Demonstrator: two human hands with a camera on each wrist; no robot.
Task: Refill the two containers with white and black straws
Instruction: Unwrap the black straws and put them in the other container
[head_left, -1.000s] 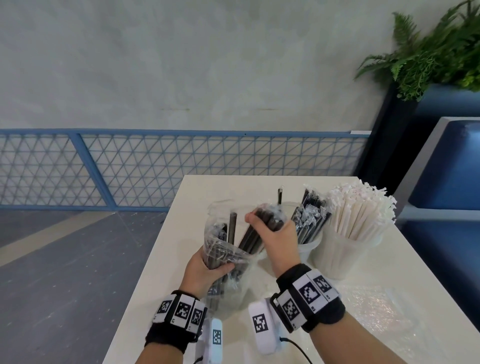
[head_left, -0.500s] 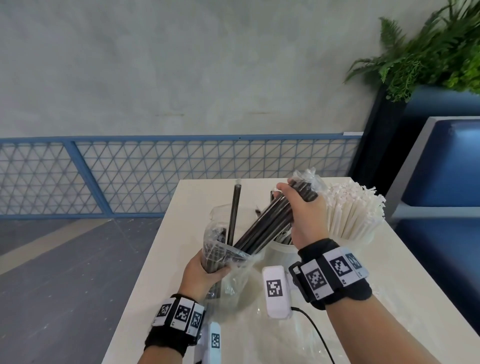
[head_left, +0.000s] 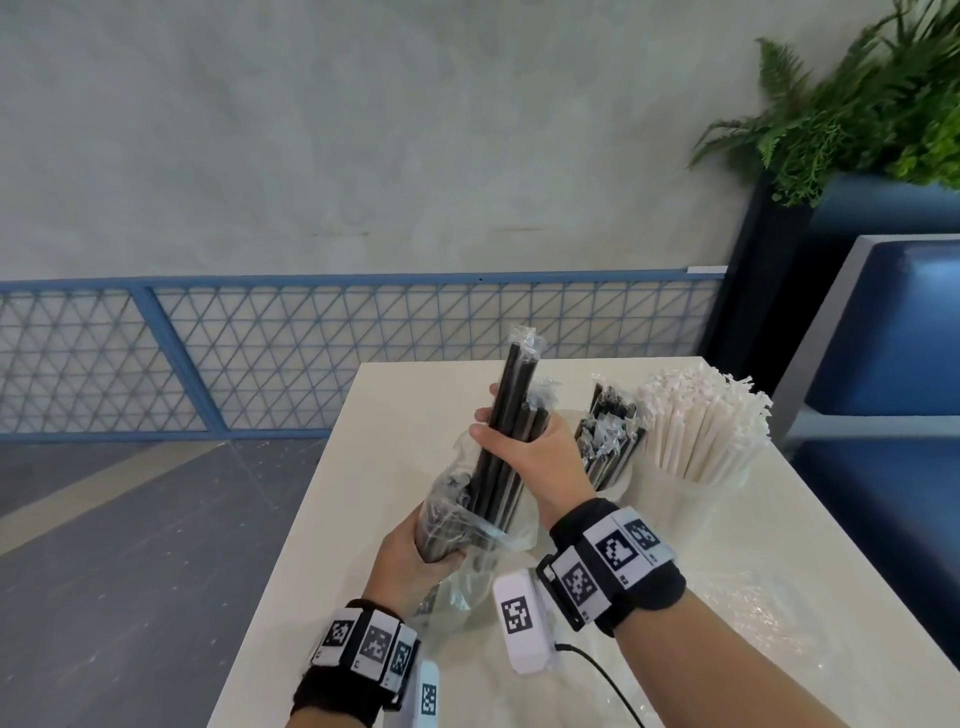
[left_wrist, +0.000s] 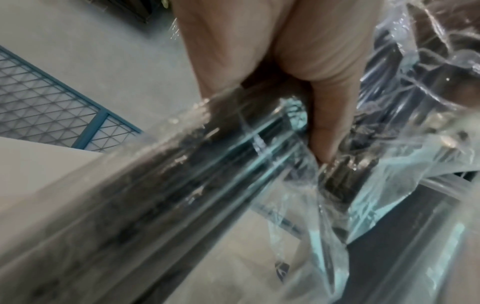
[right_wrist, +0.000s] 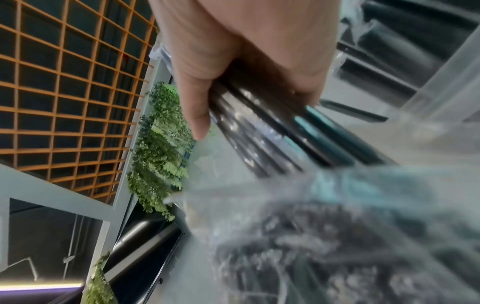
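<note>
My left hand (head_left: 415, 551) grips a clear plastic bag (head_left: 457, 499) of wrapped black straws above the table (head_left: 363, 493); the left wrist view shows its thumb (left_wrist: 324, 131) pressed on the bag (left_wrist: 182, 164). My right hand (head_left: 524, 447) grips a bunch of black straws (head_left: 511, 395) that stands up out of the bag mouth. From the right wrist, the fingers (right_wrist: 197, 115) wrap those straws (right_wrist: 259, 133). Behind sit a container of black straws (head_left: 608, 447) and, to its right, a container full of white straws (head_left: 701, 426).
Crumpled clear plastic wrap (head_left: 753, 613) lies on the table at the right. A blue mesh railing (head_left: 260, 353) runs behind the table's far edge. A blue bench (head_left: 893, 332) and a green plant (head_left: 857, 104) stand to the right.
My right hand first carried a bunch of black straws up and right over the containers, then came back left and now holds a bunch upright over the bag. The left hand kept its grip.
</note>
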